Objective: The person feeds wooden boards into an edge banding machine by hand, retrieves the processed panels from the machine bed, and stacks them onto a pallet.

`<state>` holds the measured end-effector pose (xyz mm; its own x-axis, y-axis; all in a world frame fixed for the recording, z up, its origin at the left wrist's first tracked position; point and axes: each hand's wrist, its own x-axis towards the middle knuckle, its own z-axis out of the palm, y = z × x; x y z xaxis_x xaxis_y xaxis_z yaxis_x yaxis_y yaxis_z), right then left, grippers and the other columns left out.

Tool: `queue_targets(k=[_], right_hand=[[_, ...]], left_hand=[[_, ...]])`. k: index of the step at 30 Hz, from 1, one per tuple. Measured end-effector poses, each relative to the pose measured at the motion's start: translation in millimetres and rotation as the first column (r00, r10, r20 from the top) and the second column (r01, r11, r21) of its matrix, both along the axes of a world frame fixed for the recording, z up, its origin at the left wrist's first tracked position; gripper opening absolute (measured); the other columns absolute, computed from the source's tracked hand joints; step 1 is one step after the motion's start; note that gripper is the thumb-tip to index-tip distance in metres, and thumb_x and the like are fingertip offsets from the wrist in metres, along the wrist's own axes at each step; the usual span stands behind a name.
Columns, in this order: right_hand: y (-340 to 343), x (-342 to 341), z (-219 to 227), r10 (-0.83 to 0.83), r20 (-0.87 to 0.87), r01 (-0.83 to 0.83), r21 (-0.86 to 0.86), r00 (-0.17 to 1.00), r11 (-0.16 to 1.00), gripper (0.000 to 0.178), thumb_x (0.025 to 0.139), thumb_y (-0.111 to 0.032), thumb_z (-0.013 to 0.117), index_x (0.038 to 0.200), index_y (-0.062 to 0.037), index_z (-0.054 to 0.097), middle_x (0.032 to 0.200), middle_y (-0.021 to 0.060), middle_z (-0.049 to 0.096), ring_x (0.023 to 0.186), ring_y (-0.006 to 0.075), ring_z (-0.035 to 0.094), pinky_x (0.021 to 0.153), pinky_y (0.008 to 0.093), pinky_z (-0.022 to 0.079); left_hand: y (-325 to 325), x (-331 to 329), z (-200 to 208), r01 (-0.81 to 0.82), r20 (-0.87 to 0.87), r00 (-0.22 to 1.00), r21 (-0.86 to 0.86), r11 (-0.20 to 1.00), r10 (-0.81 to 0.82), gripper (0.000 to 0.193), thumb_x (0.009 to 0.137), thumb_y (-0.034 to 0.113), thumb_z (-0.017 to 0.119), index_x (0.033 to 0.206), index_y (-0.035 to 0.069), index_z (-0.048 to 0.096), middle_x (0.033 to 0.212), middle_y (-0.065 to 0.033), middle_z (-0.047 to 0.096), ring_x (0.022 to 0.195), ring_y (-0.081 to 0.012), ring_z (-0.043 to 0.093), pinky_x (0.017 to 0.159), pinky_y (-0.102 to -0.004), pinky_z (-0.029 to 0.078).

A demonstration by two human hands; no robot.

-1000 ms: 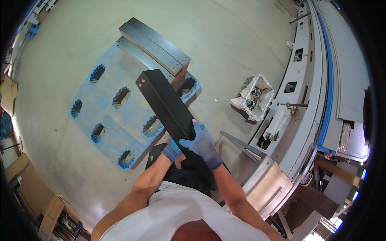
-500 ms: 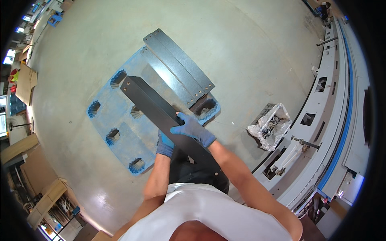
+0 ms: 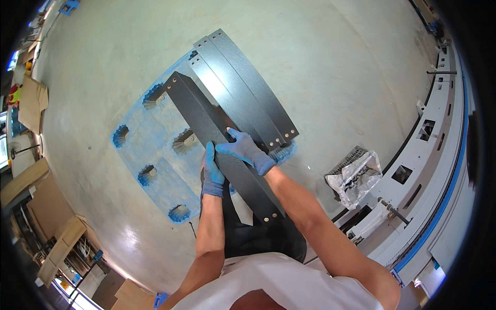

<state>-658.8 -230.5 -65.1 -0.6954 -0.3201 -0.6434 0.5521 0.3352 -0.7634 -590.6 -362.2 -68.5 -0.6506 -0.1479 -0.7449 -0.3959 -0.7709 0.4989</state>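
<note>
Beam (image 3: 204,121), blk, gripped by L hand (image 3: 212,170) + R hand (image 3: 247,152), far end over blue plastic pallet (image 3: 170,178); axis upper-L to lower-R, approx. parallel to beam stack (image 3: 243,88) at its R; R hand nearer stack.

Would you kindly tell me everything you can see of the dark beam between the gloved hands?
The long dark beam looks like coated metal, finely textured, with two round holes near each end. It slants from upper left to lower right, its far part overlapping the blue pallet in view. The left hand grips its left edge, the right hand its right.
</note>
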Motion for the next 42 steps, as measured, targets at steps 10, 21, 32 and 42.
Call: queue_targets(k=[10, 21, 32, 42], right_hand=[[-34, -76, -101, -0.107, 0.012, 0.107, -0.012, 0.994, 0.994, 0.097, 0.070, -0.036, 0.085, 0.144, 0.0030, 0.038, 0.140, 0.0247, 0.050, 0.128, 0.0272, 0.051, 0.105, 0.0343, 0.042], [-43, -92, -170, -0.199, -0.020, 0.196, -0.088, 0.980, 0.977, 0.080, 0.081, -0.011, 0.077, 0.145, 0.0066, 0.034, 0.124, 0.0120, 0.061, 0.104, 0.0110, 0.058, 0.087, 0.0264, 0.052], [-34, -92, -171, -0.216, -0.088, 0.214, -0.026, 0.972, 0.976, 0.081, 0.078, -0.024, 0.079, 0.142, 0.0050, 0.039, 0.133, 0.0256, 0.055, 0.125, 0.0286, 0.054, 0.101, 0.0341, 0.044], [2, -97, -49, -0.284, -0.425, 0.406, 0.232, 0.860, 0.884, 0.047, 0.085, -0.012, 0.066, 0.126, 0.0076, 0.054, 0.118, 0.0260, 0.063, 0.113, 0.0336, 0.062, 0.094, 0.0368, 0.049]], left_hand=[[-36, -98, -79, 0.066, 0.174, 0.982, 0.049, 0.997, -0.074, 0.042, 0.092, 0.038, 0.063, 0.118, 0.005, 0.061, 0.108, -0.0125, 0.066, 0.096, -0.0242, 0.063, 0.087, -0.0380, 0.051], [-50, -132, -138, 0.074, 0.157, 0.985, 0.016, 0.997, -0.075, 0.040, 0.092, 0.028, 0.062, 0.124, 0.005, 0.057, 0.110, -0.0090, 0.064, 0.097, -0.0211, 0.063, 0.087, -0.0343, 0.052], [-38, -134, -160, 0.099, 0.054, 0.994, -0.008, 0.995, -0.098, 0.047, 0.091, 0.019, 0.064, 0.132, 0.002, 0.049, 0.114, -0.0089, 0.061, 0.098, -0.0185, 0.061, 0.085, -0.0314, 0.050], [-20, -141, -189, 0.148, -0.056, 0.985, -0.232, 0.961, -0.165, 0.070, 0.090, 0.018, 0.066, 0.146, -0.006, 0.032, 0.145, -0.0122, 0.042, 0.130, -0.0205, 0.042, 0.109, -0.0315, 0.034]])
